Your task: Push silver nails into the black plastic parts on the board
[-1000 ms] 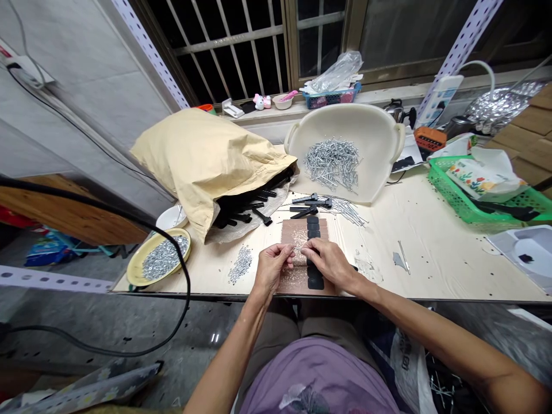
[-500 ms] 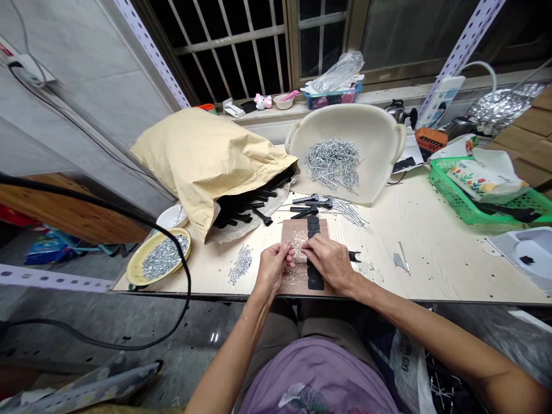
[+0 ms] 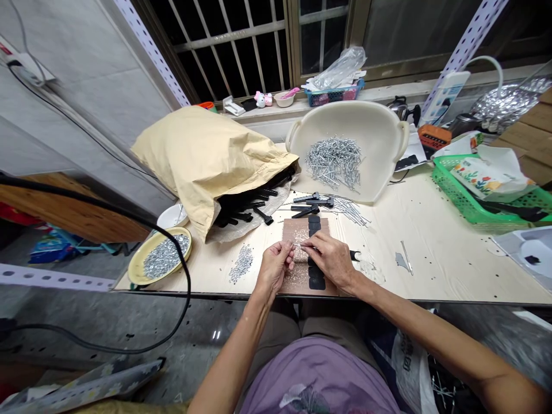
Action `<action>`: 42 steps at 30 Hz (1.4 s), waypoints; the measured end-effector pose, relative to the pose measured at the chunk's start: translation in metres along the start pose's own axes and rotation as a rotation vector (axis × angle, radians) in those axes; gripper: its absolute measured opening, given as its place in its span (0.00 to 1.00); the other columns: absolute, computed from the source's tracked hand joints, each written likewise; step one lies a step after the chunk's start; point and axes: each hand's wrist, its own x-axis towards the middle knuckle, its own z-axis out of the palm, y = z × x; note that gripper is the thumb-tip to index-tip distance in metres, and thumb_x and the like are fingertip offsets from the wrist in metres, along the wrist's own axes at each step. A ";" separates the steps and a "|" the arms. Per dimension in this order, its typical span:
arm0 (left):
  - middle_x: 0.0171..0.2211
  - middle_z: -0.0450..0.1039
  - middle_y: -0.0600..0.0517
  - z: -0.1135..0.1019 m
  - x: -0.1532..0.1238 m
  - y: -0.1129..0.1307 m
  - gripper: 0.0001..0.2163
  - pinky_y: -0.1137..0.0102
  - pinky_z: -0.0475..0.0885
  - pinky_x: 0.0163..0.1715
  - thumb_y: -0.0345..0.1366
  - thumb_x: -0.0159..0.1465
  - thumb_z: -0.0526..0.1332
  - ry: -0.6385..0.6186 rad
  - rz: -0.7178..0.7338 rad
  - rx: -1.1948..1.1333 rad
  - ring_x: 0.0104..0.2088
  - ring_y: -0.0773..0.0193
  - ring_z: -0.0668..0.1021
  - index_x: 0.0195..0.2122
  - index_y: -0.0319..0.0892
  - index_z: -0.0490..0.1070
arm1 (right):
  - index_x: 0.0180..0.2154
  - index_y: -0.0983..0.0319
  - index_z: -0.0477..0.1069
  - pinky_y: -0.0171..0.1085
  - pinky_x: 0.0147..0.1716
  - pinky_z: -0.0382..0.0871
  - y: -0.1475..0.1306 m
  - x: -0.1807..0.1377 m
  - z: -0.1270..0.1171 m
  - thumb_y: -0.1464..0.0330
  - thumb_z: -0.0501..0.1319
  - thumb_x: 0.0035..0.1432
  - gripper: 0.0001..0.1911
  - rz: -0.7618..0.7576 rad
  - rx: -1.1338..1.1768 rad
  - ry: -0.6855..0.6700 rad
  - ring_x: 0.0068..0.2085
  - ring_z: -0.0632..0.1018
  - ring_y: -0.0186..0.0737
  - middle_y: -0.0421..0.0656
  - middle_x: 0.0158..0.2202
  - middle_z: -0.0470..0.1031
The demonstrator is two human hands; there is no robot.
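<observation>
Between my two hands runs a thin silvery metal pin (image 3: 297,245), above a brown board (image 3: 295,226). The fingertips of my left hand (image 3: 275,264) are pinched at the pin's left end; any small part inside them is hidden. My right hand (image 3: 331,257) is closed, its thumb and fingers gripping the other end. A column of black pads (image 3: 317,283) lies on the board, partly under my right hand. Left of the board is a loose heap of tiny metal pieces (image 3: 241,263). Several black plastic parts (image 3: 307,210) and long metal pins (image 3: 351,211) lie just behind it.
A white basin (image 3: 379,172) with many metal pins leans at the back. A yellow bag (image 3: 194,149) spills black parts. The yellow bowl (image 3: 133,270) of small metal pieces sits left, a green basket (image 3: 452,198) right. A black cable (image 3: 188,282) loops past the table's left end.
Both hands stay in nearly the same place, still pinching the pin. The whole view has shifted very slightly; nothing on the table has visibly moved.
</observation>
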 end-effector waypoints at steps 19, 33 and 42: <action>0.21 0.67 0.57 0.017 -0.006 0.000 0.14 0.78 0.70 0.22 0.39 0.49 0.70 -0.020 0.008 -0.186 0.18 0.77 0.67 0.29 0.35 0.70 | 0.38 0.58 0.72 0.31 0.35 0.65 -0.010 -0.009 0.003 0.65 0.55 0.63 0.09 0.097 0.160 0.102 0.35 0.75 0.34 0.40 0.35 0.73; 0.26 0.71 0.54 0.017 -0.016 -0.018 0.14 0.72 0.73 0.28 0.44 0.60 0.59 0.180 0.366 0.290 0.23 0.70 0.74 0.38 0.38 0.74 | 0.37 0.59 0.73 0.32 0.32 0.59 -0.011 -0.007 0.000 0.64 0.51 0.65 0.13 0.025 -0.091 0.109 0.33 0.73 0.33 0.41 0.33 0.72; 0.24 0.71 0.54 0.004 -0.008 -0.008 0.14 0.73 0.73 0.26 0.44 0.58 0.61 0.035 0.257 0.391 0.21 0.70 0.74 0.37 0.38 0.77 | 0.33 0.60 0.73 0.36 0.30 0.53 -0.006 -0.005 -0.009 0.66 0.52 0.65 0.13 -0.143 -0.319 0.146 0.29 0.68 0.34 0.40 0.27 0.70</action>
